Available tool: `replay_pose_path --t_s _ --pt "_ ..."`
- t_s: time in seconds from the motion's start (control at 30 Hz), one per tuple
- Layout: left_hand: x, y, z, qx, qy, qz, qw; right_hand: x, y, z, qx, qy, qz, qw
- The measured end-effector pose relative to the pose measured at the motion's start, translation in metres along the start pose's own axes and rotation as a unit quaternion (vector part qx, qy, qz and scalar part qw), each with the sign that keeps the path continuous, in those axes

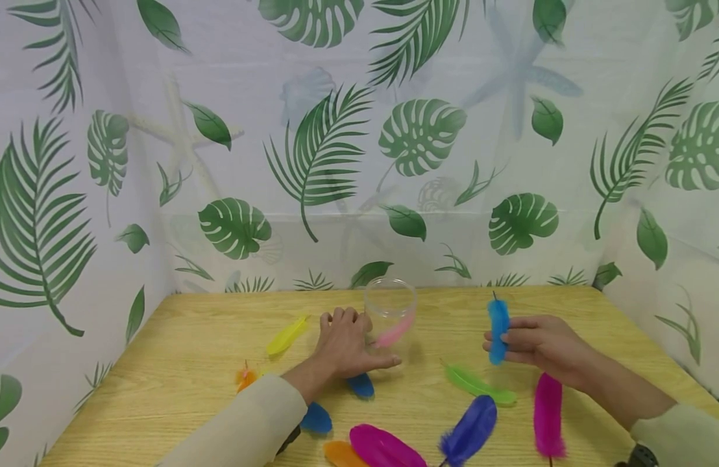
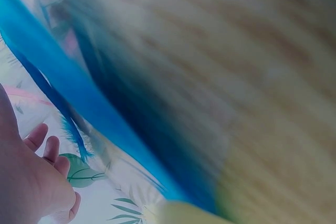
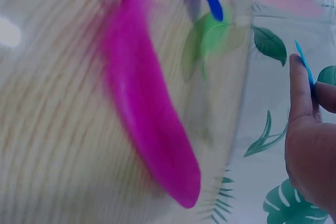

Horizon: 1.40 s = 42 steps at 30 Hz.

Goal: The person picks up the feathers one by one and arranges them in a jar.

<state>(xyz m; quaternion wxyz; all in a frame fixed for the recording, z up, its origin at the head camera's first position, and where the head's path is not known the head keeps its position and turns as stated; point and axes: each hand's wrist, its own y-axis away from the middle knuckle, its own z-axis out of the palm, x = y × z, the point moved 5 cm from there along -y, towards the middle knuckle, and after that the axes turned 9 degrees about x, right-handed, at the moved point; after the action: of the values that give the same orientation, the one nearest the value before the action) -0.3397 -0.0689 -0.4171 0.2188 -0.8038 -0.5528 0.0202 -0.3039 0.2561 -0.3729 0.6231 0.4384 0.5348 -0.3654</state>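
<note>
My right hand (image 1: pixel 543 344) pinches a light blue feather (image 1: pixel 498 331) upright above the right side of the table; in the right wrist view the feather (image 3: pixel 305 66) shows edge-on between thumb and fingers. A clear plastic cup (image 1: pixel 390 312) stands near the table's back edge, a pink feather (image 1: pixel 396 331) leaning inside it. Just left of the cup is my left hand (image 1: pixel 349 342), back upward, its thumb stretched out in front of the cup's lower part. The left wrist view shows this hand (image 2: pixel 39 177) with loosely bent fingers and nothing between them. Blue feathers (image 1: pixel 361 385) lie beneath its wrist.
On the wooden table (image 1: pixel 219 324) lie a yellow feather (image 1: pixel 287 336), a green feather (image 1: pixel 481 387), a dark blue feather (image 1: pixel 470 428), magenta feathers (image 1: pixel 548 415) and orange feathers (image 1: pixel 343 454). A leaf-patterned sheet (image 1: pixel 336 246) stands behind and at both sides.
</note>
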Motion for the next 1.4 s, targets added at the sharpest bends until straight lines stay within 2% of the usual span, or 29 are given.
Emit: replay_pose_path --t_s 0.3,0.53,0.7,0.83,0.97,1.1,1.4 --pt "0.003 0.001 -0.003 -0.004 -0.007 0.0 1.0 -0.028 -0.003 0.037 -0.03 0.029 -0.02 0.999" --pt "0.003 0.001 -0.005 -0.005 -0.007 0.0 1.0 -0.054 -0.008 0.079 -0.07 0.004 -0.038 0.997" --pt "0.002 0.0 -0.004 -0.014 -0.004 -0.002 0.9999 -0.059 -0.015 0.106 -0.094 -0.008 -0.039 0.995" --pt "0.002 -0.001 -0.002 -0.02 -0.001 -0.003 0.9998 -0.059 -0.023 0.123 -0.083 -0.019 -0.025 0.996" --pt "0.003 -0.001 -0.001 -0.021 0.0 0.002 0.9998 -0.061 -0.03 0.131 -0.039 -0.067 -0.014 0.997" --pt "0.005 -0.001 -0.001 -0.023 -0.006 0.003 0.9997 -0.064 -0.033 0.132 -0.014 -0.108 -0.023 0.994" --pt "0.005 0.0 -0.005 -0.033 -0.023 0.003 0.9992 -0.065 -0.029 0.119 -0.01 -0.1 -0.037 0.994"
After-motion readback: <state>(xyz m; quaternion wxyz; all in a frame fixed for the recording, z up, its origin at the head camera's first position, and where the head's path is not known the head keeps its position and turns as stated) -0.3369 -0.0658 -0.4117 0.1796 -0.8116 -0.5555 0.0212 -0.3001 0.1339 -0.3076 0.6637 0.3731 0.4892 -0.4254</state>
